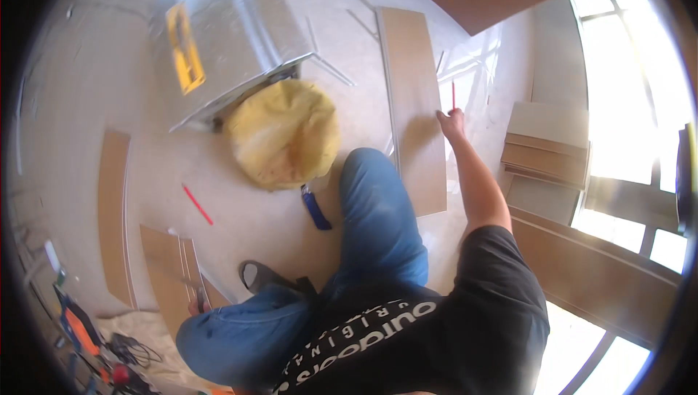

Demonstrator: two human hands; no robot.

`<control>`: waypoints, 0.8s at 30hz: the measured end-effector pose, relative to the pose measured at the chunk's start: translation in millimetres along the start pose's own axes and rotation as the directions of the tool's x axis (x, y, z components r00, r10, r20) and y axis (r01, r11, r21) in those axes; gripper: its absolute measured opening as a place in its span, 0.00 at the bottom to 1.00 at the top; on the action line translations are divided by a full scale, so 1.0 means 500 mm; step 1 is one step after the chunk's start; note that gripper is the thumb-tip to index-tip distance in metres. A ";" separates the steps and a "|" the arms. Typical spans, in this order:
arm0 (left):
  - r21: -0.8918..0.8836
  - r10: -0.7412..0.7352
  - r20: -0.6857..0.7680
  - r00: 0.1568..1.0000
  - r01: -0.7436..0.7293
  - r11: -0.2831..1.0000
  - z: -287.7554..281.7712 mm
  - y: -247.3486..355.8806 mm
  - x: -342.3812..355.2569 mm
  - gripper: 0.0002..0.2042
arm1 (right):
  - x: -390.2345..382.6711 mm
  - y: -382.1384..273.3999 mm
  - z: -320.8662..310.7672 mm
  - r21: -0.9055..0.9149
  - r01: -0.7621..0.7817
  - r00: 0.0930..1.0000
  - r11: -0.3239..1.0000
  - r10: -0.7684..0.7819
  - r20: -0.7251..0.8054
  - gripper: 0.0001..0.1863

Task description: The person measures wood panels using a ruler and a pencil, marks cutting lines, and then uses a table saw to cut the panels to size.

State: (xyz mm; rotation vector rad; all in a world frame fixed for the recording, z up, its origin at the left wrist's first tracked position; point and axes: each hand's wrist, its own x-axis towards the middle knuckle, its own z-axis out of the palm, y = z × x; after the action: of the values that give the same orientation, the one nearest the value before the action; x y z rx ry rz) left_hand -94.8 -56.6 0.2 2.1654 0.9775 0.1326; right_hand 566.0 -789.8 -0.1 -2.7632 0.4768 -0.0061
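At 1 o'clock, a long tan wood-look board [411,60] is laid flat on the pale smooth floor [363,120]. A thin red pencil [454,95] is gripped in the right hand [454,124], a digit set at the board's right edge. Toward 8, the left hand [198,309] is half hidden, its grip impossible to tell, beside narrow tan strips [163,253]. No line or cut can be made out on the board, so work there is judged barely begun; a tan board stack [545,153] is seen at 3. Room is offered along the upper left edge, bounded by a round yellow cushion [283,126] at 10; lower down, that edge is crowded by the blue-jeaned knee [371,169].
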 end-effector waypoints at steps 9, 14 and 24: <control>-0.003 -0.153 -0.086 0.984 0.153 0.988 -0.052 0.097 0.022 0.18 | 0.071 -0.046 0.039 -0.088 -0.249 0.947 0.965 0.261 0.186 0.47; -0.091 -0.201 -0.163 0.966 0.188 0.978 -0.100 0.099 -0.032 0.16 | 0.072 -0.096 0.042 -0.054 -0.128 0.939 0.990 0.138 0.315 0.51; -0.534 -0.259 -0.431 0.864 -0.013 0.845 -0.135 0.222 -0.095 0.09 | 0.046 -0.162 -0.142 0.573 0.072 0.907 0.817 -0.293 0.304 0.23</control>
State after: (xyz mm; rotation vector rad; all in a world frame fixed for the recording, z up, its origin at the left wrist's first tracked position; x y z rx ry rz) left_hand -85.9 -97.2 132.4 1.5713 1.1935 0.8269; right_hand 609.7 -748.4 92.1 -2.1474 0.0702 0.2967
